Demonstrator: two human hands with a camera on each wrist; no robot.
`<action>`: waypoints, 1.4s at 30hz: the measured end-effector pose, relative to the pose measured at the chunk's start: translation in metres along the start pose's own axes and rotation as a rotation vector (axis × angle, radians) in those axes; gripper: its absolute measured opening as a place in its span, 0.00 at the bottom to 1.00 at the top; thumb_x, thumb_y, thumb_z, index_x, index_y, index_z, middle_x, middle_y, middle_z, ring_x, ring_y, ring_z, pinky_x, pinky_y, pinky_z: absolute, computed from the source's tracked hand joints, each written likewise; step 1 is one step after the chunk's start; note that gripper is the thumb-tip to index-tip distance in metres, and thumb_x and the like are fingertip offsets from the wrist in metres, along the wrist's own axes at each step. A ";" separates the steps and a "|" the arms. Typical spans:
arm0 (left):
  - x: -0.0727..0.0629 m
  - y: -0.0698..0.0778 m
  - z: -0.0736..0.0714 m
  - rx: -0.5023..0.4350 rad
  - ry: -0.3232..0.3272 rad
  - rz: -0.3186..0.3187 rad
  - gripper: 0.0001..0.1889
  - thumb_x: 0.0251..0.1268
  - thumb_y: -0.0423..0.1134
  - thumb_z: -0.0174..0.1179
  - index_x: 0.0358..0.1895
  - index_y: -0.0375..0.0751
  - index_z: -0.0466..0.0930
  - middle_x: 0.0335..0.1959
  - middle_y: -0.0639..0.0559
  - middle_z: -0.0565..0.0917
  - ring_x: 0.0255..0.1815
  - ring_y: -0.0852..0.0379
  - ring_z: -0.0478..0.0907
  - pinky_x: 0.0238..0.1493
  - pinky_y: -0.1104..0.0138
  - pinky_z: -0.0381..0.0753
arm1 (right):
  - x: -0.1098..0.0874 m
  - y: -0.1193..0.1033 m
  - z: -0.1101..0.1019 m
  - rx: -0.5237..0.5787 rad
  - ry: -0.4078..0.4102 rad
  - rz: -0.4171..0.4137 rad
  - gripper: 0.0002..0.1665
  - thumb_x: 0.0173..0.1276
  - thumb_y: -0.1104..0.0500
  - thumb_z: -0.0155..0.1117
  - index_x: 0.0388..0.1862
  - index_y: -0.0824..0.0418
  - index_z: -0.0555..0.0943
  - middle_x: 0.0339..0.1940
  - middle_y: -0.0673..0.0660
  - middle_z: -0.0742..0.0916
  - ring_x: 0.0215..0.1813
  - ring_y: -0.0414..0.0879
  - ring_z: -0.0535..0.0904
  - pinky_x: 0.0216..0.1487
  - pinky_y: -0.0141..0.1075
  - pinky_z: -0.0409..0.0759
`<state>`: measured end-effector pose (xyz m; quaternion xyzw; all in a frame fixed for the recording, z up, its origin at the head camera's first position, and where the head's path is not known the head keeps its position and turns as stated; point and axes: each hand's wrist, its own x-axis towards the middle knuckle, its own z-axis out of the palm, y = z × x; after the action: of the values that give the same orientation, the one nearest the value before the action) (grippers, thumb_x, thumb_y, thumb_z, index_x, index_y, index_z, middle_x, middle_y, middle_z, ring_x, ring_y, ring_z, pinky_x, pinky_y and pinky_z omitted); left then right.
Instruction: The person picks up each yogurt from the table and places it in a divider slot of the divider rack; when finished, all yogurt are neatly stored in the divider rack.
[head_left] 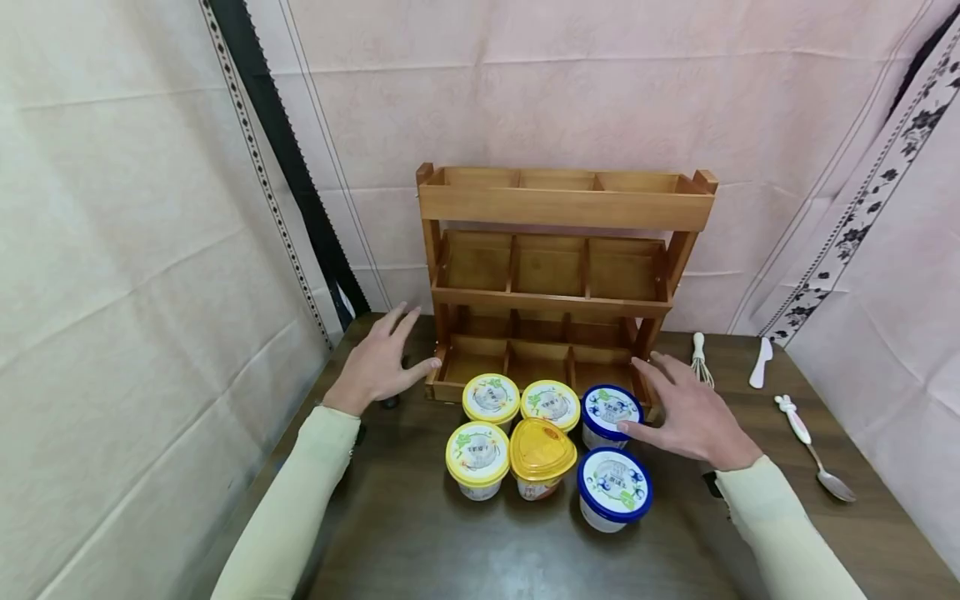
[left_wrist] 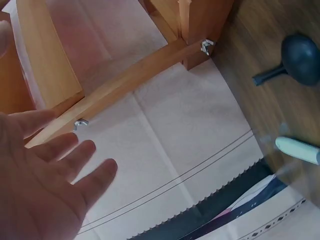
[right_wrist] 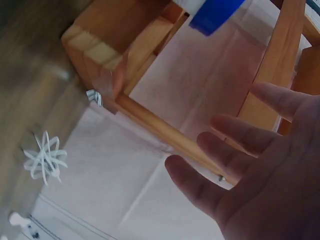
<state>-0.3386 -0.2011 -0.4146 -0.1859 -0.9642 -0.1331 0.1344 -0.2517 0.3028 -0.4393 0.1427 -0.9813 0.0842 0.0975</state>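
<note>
My left hand (head_left: 381,364) hovers by the left side of a three-tier wooden shelf rack (head_left: 555,208), fingers spread and holding nothing. On the other side my right hand (head_left: 692,410) is spread out too, its thumb near or over the rim of a blue-lidded tub (head_left: 611,404); contact cannot be told. A second blue-lidded tub (head_left: 615,483) stands nearer the front. Left of these are yellow-lidded tubs (head_left: 477,454) with round printed lids, and one tub with a plain yellow, rounded-triangular lid (head_left: 542,452). In both wrist views the palms and straight fingers show bare.
To the right lie a whisk (head_left: 699,358), a white-handled knife (head_left: 761,363) and a spoon (head_left: 813,450). A dark rounded object with a short handle (left_wrist: 300,60) and a pale green rounded piece (left_wrist: 298,151) lie left of the rack. Cloth curtains (head_left: 600,92) surround the dark table (head_left: 420,550).
</note>
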 end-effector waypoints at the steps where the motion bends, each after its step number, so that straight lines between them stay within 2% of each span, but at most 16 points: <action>1: 0.002 0.000 0.000 -0.019 0.005 -0.001 0.55 0.67 0.80 0.52 0.87 0.50 0.51 0.87 0.41 0.52 0.83 0.34 0.60 0.64 0.39 0.81 | 0.000 -0.001 0.001 0.023 -0.013 0.003 0.68 0.57 0.14 0.62 0.86 0.52 0.60 0.83 0.71 0.64 0.79 0.74 0.62 0.68 0.78 0.66; 8: 0.018 0.001 0.002 -0.123 0.048 0.009 0.51 0.71 0.76 0.53 0.87 0.50 0.52 0.86 0.41 0.56 0.83 0.36 0.61 0.75 0.38 0.71 | 0.002 -0.001 0.009 0.125 -0.050 -0.001 0.65 0.59 0.18 0.65 0.85 0.52 0.61 0.83 0.69 0.66 0.79 0.72 0.63 0.68 0.76 0.69; 13: 0.030 0.002 -0.002 -0.192 0.082 0.020 0.48 0.73 0.71 0.56 0.86 0.48 0.53 0.85 0.41 0.57 0.82 0.37 0.63 0.77 0.39 0.69 | 0.000 -0.001 0.015 0.187 -0.060 0.007 0.62 0.61 0.20 0.66 0.84 0.53 0.63 0.82 0.69 0.67 0.79 0.72 0.65 0.67 0.76 0.70; 20: 0.044 0.001 -0.010 -0.296 0.119 0.029 0.46 0.76 0.71 0.51 0.85 0.45 0.55 0.83 0.39 0.60 0.81 0.37 0.63 0.78 0.39 0.66 | 0.000 -0.001 0.023 0.276 -0.042 0.002 0.59 0.63 0.24 0.69 0.83 0.53 0.64 0.80 0.68 0.71 0.76 0.72 0.69 0.64 0.75 0.74; 23: 0.050 0.000 -0.011 -0.340 0.133 0.031 0.43 0.79 0.68 0.50 0.84 0.44 0.56 0.81 0.37 0.63 0.79 0.36 0.66 0.76 0.38 0.68 | 0.000 0.001 0.027 0.323 -0.033 0.000 0.57 0.64 0.27 0.71 0.83 0.53 0.64 0.79 0.68 0.73 0.75 0.71 0.72 0.64 0.74 0.75; 28: 0.067 -0.001 -0.010 -0.460 0.157 0.035 0.39 0.82 0.61 0.51 0.83 0.41 0.56 0.79 0.36 0.66 0.78 0.39 0.68 0.74 0.42 0.74 | 0.000 0.004 0.034 0.395 -0.026 0.012 0.56 0.64 0.30 0.74 0.82 0.55 0.65 0.76 0.67 0.75 0.68 0.66 0.78 0.59 0.65 0.83; 31: 0.079 0.000 -0.008 -0.539 0.162 0.030 0.35 0.84 0.58 0.51 0.83 0.42 0.58 0.79 0.38 0.66 0.78 0.40 0.68 0.75 0.43 0.73 | -0.004 0.006 0.039 0.437 -0.027 0.023 0.56 0.64 0.32 0.76 0.82 0.56 0.65 0.74 0.66 0.77 0.63 0.62 0.80 0.55 0.59 0.87; 35: 0.091 0.001 -0.006 -0.633 0.181 0.011 0.32 0.85 0.53 0.51 0.81 0.39 0.59 0.78 0.39 0.68 0.78 0.41 0.68 0.76 0.43 0.71 | -0.007 0.005 0.043 0.479 -0.040 0.039 0.56 0.63 0.34 0.77 0.81 0.56 0.66 0.74 0.66 0.77 0.64 0.64 0.80 0.57 0.62 0.86; 38: 0.099 0.000 -0.006 -0.691 0.221 -0.001 0.31 0.86 0.50 0.51 0.81 0.37 0.60 0.77 0.39 0.69 0.78 0.41 0.69 0.77 0.44 0.70 | -0.008 0.004 0.044 0.487 -0.051 0.049 0.56 0.63 0.33 0.77 0.82 0.55 0.66 0.74 0.66 0.77 0.68 0.66 0.78 0.60 0.66 0.83; 42: 0.108 -0.004 -0.008 -0.729 0.271 -0.012 0.28 0.86 0.48 0.51 0.80 0.40 0.62 0.76 0.40 0.72 0.77 0.42 0.71 0.77 0.47 0.70 | -0.006 0.004 0.046 0.499 -0.063 0.059 0.56 0.62 0.34 0.78 0.82 0.54 0.65 0.75 0.67 0.77 0.70 0.67 0.77 0.61 0.66 0.82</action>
<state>-0.4357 -0.1724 -0.3751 -0.1966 -0.8283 -0.4910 0.1848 -0.2547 0.2991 -0.4855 0.1360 -0.9365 0.3222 0.0261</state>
